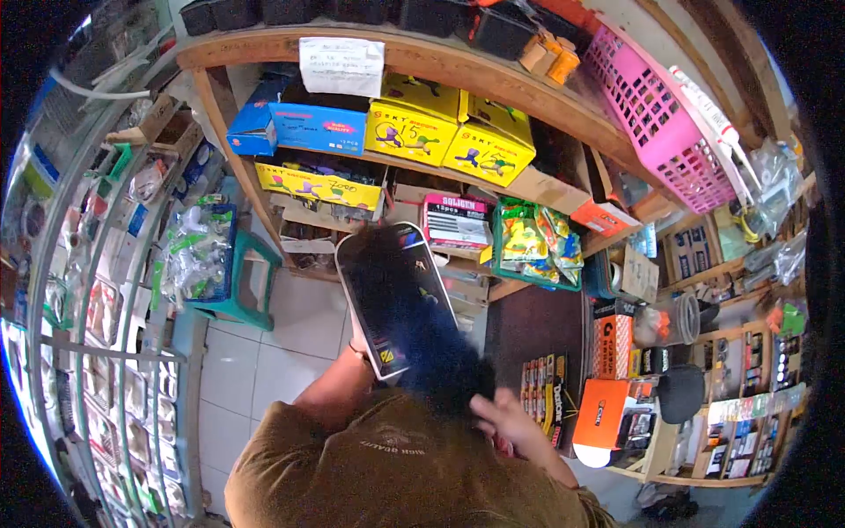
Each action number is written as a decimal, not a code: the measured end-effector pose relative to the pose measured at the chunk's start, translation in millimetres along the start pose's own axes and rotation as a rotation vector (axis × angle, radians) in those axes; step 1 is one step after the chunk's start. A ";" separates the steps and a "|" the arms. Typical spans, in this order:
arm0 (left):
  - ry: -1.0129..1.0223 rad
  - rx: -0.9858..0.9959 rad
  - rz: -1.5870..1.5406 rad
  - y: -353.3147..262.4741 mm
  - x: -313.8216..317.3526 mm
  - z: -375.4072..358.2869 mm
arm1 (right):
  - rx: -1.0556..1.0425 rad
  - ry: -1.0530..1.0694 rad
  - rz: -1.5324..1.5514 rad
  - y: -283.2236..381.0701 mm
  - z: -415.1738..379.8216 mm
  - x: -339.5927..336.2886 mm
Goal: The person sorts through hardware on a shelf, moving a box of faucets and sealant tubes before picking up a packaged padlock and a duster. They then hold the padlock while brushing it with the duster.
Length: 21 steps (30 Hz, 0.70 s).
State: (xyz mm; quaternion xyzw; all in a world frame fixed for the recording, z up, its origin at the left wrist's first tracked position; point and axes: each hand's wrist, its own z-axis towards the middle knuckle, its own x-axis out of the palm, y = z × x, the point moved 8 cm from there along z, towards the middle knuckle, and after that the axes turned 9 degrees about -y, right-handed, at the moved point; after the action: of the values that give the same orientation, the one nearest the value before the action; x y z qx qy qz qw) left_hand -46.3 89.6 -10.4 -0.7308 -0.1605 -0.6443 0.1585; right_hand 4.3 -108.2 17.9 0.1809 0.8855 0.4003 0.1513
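Note:
A long white-rimmed rectangular tray (399,299) with a dark inside is held tilted in front of my chest. A few small coloured bits show on it, and a dark blur covers its lower right part. My left hand (356,339) grips its left edge, with most fingers hidden behind it. To the right of the tray, my right hand (506,421) is raised apart from it and smeared by motion. Something reddish shows below that hand, too blurred to name.
Wooden shelves ahead hold yellow boxes (414,130), a blue box (319,128) and a green basket (570,283) of packets. A pink basket (656,132) stands upper right. A green stool (255,286) and a glass display case (106,352) are left; an orange box (601,414) is right.

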 end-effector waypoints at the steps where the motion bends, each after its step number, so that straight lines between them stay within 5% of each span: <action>1: -0.062 -0.059 -0.142 6.6 -2.7 -0.3 | 0.069 0.034 0.109 -8.8 6.7 -4.7; 4: -0.014 -0.015 -0.054 19.3 14.9 3.0 | -0.122 0.276 -0.232 -14.5 9.7 -5.0; 5: -0.128 0.192 0.126 17.9 -10.8 16.5 | -0.380 0.293 -0.174 8.7 -4.1 1.5; 6: -0.136 0.189 0.140 19.8 -7.6 16.9 | -0.382 0.297 -0.158 13.9 -10.3 -2.6; 8: -0.060 0.045 0.018 32.0 6.2 17.0 | -0.039 0.066 -0.031 3.3 -1.7 -34.7; 9: -0.151 0.111 -0.070 29.9 -7.8 16.1 | -0.049 0.073 0.144 5.1 5.4 -44.4; 10: 0.195 -0.042 -0.119 40.4 15.6 13.9 | -0.051 0.079 0.147 -0.3 6.9 -49.4; 12: 0.148 -0.024 -0.077 51.0 12.6 27.8 | -0.040 0.113 -0.097 -20.7 9.2 -54.0; 13: 0.153 -0.025 -0.061 54.1 17.1 32.8 | -0.754 0.108 -0.221 14.4 -6.4 -45.2; 14: 0.094 -0.003 -0.040 55.6 16.6 37.6 | -0.765 0.103 -0.208 12.8 -4.1 -52.9; 16: -0.038 0.031 -0.007 62.9 20.0 38.5 | -0.111 0.258 -0.117 -39.3 10.3 -63.4; 18: -0.187 0.070 0.005 72.3 11.1 33.0 | -0.136 0.151 0.109 -32.9 20.2 -75.1; 20: -0.201 0.078 0.048 79.1 7.3 35.5 | -0.132 0.228 -0.173 -45.6 18.3 -71.5; 21: -0.172 0.207 0.334 77.1 11.6 34.7 | -0.135 0.231 -0.175 -44.4 16.5 -73.5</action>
State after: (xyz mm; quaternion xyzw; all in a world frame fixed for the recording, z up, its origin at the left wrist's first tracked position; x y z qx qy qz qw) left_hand 19.8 35.9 -5.0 -0.7793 -0.1154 -0.5244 0.3230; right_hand 67.6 -157.1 -17.4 0.0452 0.8806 0.4621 0.0947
